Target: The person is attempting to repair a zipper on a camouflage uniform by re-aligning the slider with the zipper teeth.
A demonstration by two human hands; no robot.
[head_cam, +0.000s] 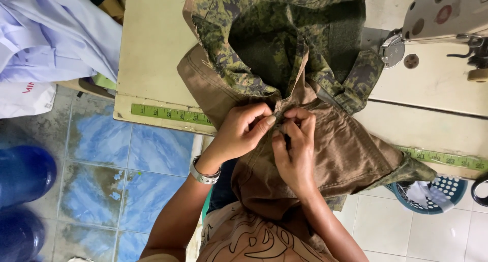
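Fingertips: both sets pinch in tight on one small spot of the brown lining (335,155), right where it meets the camouflage cloth; whether something small sits between them I cannot tell, it is hidden by the fingers.
Left hand (244,132): curled narrow, thumb and forefinger pressed together on the fabric edge, holding it from the left so the spot stays taut.
Right hand (295,150): knuckles up, fingers folded close and gripping the same fold from below, meeting the left hand nearly fingertip to fingertip.
Watch (204,175): a metal band on the left wrist, well back from the cloth.
Garment (264,33): a camouflage piece turned partly inside out, its bulk heaped up on the table while the brown inside drapes over the edge toward the lap, which brings the worked spot close to the body.
Table (152,48): pale top carrying the weight of the cloth, so the hands only manage the small fold.
Tape measure (168,113): green strip fixed along the front edge, running under the garment and showing again at the right.
Sewing machine (442,12): at the upper right, apart from the hands, touching nothing they hold.
Basket (447,188): blue, on the floor at the right, scraps inside.
Light blue cloth (56,33): piled at the upper left, well apart.
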